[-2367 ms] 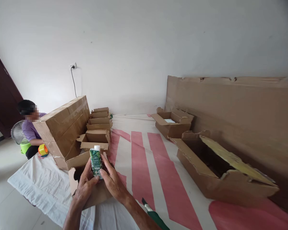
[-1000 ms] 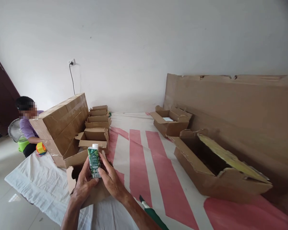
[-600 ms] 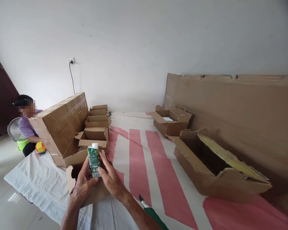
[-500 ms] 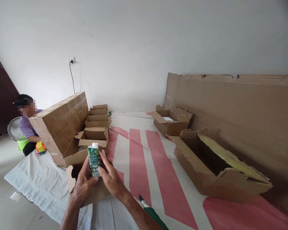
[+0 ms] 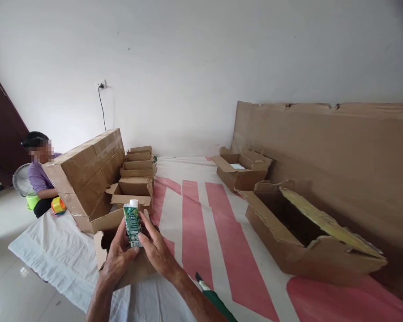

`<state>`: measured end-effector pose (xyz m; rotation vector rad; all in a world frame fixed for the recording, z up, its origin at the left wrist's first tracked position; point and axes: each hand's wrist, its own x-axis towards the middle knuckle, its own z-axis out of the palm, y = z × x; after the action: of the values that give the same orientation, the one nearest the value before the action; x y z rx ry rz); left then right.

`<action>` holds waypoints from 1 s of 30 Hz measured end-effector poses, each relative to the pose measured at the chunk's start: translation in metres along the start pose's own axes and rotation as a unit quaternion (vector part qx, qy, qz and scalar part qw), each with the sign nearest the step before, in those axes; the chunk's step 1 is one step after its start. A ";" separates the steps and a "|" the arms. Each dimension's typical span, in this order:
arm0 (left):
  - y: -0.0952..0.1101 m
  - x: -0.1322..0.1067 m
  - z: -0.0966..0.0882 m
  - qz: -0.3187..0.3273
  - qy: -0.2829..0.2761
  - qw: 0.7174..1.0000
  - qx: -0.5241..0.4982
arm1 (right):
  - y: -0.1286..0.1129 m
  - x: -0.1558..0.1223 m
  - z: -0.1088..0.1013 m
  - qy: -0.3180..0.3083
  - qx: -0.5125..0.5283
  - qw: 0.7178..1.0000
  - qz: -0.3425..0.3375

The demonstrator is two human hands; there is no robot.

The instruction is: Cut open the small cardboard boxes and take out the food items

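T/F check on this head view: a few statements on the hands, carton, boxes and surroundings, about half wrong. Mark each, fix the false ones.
1. The bare left hand and bare right hand both touch the green-patterned carton. True.
2. The carton's white plastic cap is off. False: it is on top of the carton.
3. A black cord hangs from the white wall socket. True.
4. The large open brown cardboard box with a yellowish flap stands left of the hands. False: it stands to their right.
5. The person in a purple shirt is at the left of the view. True.
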<state>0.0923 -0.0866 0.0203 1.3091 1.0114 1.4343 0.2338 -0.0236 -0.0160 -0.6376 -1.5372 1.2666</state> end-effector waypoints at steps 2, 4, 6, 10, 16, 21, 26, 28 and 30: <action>-0.001 0.000 -0.001 0.000 0.001 1.000 0.006 | 0.000 0.000 0.000 -0.001 -0.004 1.000 -0.002; -0.001 0.000 -0.001 0.003 0.001 1.000 0.011 | -0.001 0.001 0.000 0.001 -0.007 1.000 -0.009; -0.001 -0.001 -0.001 0.005 -0.002 1.000 0.013 | -0.002 0.001 0.000 0.007 -0.012 1.000 -0.019; 0.000 -0.001 -0.001 0.006 -0.001 1.000 0.016 | -0.004 0.000 0.000 0.003 -0.017 1.000 -0.024; -0.010 0.011 -0.007 0.005 -0.006 1.000 0.030 | -0.002 0.006 -0.002 0.010 0.004 1.000 -0.018; -0.008 0.035 -0.024 0.016 -0.061 0.996 0.064 | -0.005 0.024 -0.003 0.003 0.046 0.999 -0.026; 0.013 0.061 -0.044 0.031 -0.133 0.986 0.095 | -0.013 0.049 0.000 0.001 0.060 0.998 -0.031; 0.019 0.070 -0.048 0.025 -0.152 0.984 0.084 | -0.013 0.061 0.001 0.003 0.060 0.998 -0.019; 0.021 0.076 -0.051 0.016 -0.155 0.985 0.075 | -0.009 0.071 0.002 0.003 0.061 0.998 -0.003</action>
<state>0.0388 -0.0176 0.0543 1.6066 0.9058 1.1477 0.2084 0.0336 0.0185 -0.5577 -1.4444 1.3412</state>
